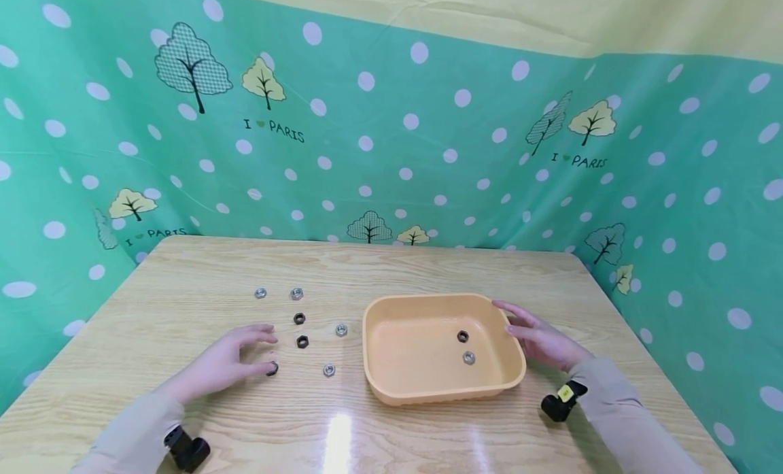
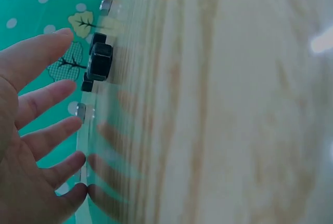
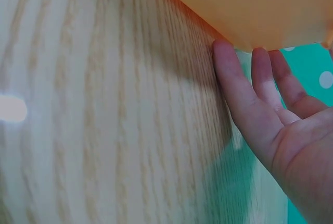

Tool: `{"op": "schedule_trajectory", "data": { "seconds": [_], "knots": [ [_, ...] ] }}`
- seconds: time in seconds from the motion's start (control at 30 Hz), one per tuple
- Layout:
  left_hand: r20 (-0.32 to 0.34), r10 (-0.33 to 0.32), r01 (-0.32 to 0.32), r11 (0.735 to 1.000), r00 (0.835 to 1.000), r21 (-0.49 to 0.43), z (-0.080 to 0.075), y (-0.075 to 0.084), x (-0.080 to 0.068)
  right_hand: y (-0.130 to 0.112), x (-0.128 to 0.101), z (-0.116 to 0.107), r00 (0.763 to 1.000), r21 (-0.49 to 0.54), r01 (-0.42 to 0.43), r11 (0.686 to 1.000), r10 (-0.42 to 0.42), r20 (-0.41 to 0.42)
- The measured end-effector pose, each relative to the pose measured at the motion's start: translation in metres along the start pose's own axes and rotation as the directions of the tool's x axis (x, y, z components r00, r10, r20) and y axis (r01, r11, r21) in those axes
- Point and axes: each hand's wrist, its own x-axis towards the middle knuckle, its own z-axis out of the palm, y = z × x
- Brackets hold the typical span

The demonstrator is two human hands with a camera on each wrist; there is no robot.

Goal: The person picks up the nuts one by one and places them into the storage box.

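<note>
Left hand [image 1: 223,364] hovers with a loose, empty grip, thumb by a black nut [image 1: 272,369] mid-worktop. Right hand [image 1: 541,339], fingers flat, steadies the tray [image 1: 428,392] holding two nuts [image 1: 465,347].

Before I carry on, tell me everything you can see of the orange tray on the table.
The orange tray is a shallow rectangular bin with rounded corners and a rolled rim, plastic by its look, upright on the wooden table, right of centre. Inside lie two nuts, apart: a black nut and a silver nut. The right hand rests straight fingers against its right wall; the right wrist view shows fingertips touching it.
</note>
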Motion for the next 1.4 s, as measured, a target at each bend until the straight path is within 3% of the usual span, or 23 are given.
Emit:
{"op": "schedule_trajectory", "data": {
  "seconds": [0.27, 0.5, 0.87, 1.4],
  "knots": [
    [0.006, 0.012, -0.013, 0.999, 1.000, 0.053, 0.0020, -0.0053, -0.0036, -0.0001, 0.0003, -0.0008, 1.000, 0.000, 0.005, 1.000, -0.005, 0.007],
    [0.023, -0.020, 0.018, 0.997, 1.000, 0.069, -0.0003, -0.0079, -0.0024, 0.0003, 0.0008, -0.0025, 1.000, 0.011, 0.012, 1.000, -0.012, 0.019],
    [0.015, 0.032, -0.034, 0.990, 0.999, 0.140, 0.0009, -0.0073, -0.0034, 0.0000, 0.0000, -0.0021, 1.000, 0.015, 0.007, 1.000, -0.008, 0.023],
    [0.024, 0.025, -0.029, 0.990, 0.999, 0.135, 0.0042, -0.0010, 0.0012, 0.0012, -0.0006, -0.0024, 0.999, 0.031, 0.026, 0.999, -0.027, 0.036]
  ]
}}
